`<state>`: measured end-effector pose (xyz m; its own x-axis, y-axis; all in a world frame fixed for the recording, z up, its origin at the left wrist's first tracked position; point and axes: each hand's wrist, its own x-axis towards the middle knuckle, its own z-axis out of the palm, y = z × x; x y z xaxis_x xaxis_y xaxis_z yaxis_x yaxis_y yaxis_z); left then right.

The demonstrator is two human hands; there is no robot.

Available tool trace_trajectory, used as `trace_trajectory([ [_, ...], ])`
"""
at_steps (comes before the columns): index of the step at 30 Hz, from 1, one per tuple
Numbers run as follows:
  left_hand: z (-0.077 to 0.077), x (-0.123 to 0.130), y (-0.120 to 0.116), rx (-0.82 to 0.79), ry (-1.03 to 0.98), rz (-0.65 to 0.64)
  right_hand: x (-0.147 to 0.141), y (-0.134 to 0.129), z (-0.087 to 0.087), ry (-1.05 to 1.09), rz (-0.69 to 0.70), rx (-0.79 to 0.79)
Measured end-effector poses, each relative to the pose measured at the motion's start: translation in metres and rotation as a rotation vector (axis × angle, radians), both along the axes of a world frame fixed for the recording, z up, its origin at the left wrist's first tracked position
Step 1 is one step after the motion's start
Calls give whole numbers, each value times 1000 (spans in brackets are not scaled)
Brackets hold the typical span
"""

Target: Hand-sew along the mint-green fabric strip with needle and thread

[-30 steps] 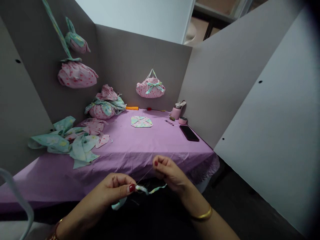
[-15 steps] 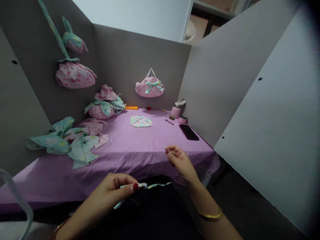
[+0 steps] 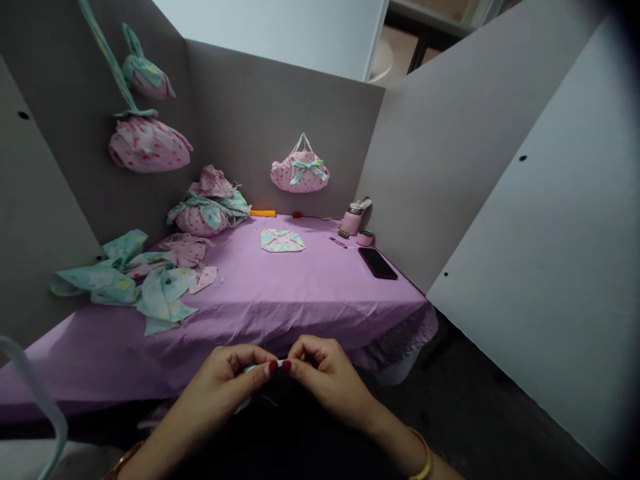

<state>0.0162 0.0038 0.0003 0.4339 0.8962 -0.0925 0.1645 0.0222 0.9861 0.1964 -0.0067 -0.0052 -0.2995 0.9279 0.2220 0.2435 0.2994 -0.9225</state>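
Low in front of me, just off the table's near edge, both hands meet over a narrow pale-green fabric strip. My left hand pinches it between thumb and fingers. From the other side, my right hand is closed at the strip too, its thumb almost touching the left thumb. Most of the strip is hidden behind the fingers, with a bit of green cloth showing below the left hand. Any needle in the right fingers is too small to make out.
On the purple-covered table lie a patchwork piece, a phone, a thread spool and a pink bottle. Fabric scraps are heaped at left. A pink pouch hangs against the back panel.
My right hand has come down and left, from holding a drawn-out thread in the air to the strip beside my left hand. The left hand has stayed nearly still.
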Motion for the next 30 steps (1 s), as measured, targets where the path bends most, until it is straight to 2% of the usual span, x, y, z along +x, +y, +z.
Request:
trace_trajectory([
  [6,-2,0,-1,-39,-34,51,4,-8,4,-89,-130,190],
  [10,-3,-1,-1,8,3,64,6,-12,11,-181,-106,279],
  [16,-1,-1,-2,33,-4,57,3,-15,10,-184,34,316],
  [26,0,-1,-2,49,-41,62,1,-12,9,-170,36,305],
  [30,0,-1,-3,104,2,66,1,-15,9,-196,23,296],
])
